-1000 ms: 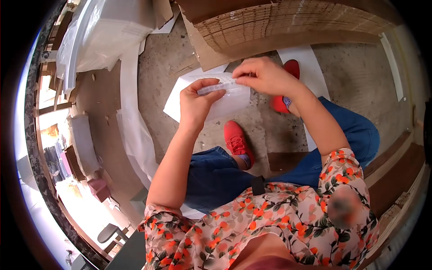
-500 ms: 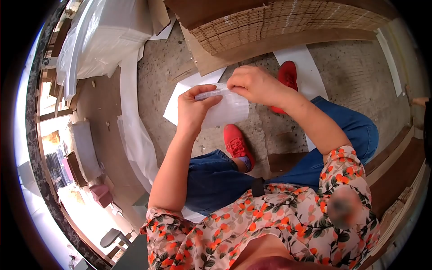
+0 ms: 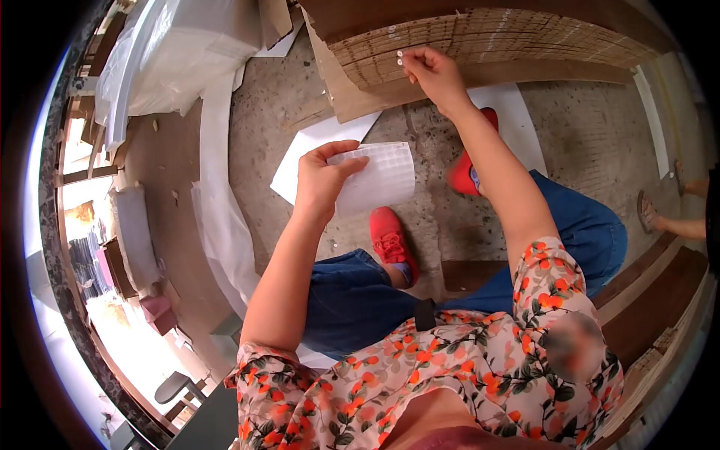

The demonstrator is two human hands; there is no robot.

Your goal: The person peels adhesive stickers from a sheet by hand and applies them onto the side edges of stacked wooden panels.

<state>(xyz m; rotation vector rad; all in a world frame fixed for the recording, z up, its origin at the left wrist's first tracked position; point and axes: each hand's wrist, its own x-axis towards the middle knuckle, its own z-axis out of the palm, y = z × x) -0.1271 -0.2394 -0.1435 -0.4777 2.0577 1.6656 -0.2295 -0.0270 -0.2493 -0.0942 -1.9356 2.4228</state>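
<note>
My left hand (image 3: 324, 178) pinches the left edge of a white sticker sheet (image 3: 384, 174) between thumb and fingers. Rows of small round shapes show on its upper half. Out ahead, my right hand (image 3: 436, 76) is closed, with small round white stickers (image 3: 400, 58) at its fingertips. It is in front of a stack of brown slatted panels (image 3: 420, 37); whether the stickers touch the stack I cannot tell.
White sheets (image 3: 304, 154) lie on the concrete floor below my hands. Plastic-wrapped goods (image 3: 191, 64) stand at the far left. Brown boards (image 3: 649, 300) lie to my right, near another person's foot (image 3: 646, 212). A stool (image 3: 176, 388) is at lower left.
My right hand has left the sheet and moved forward to the panel stack, carrying small white stickers. My left hand stays nearly in place with the sheet. Another person's feet have appeared at right.
</note>
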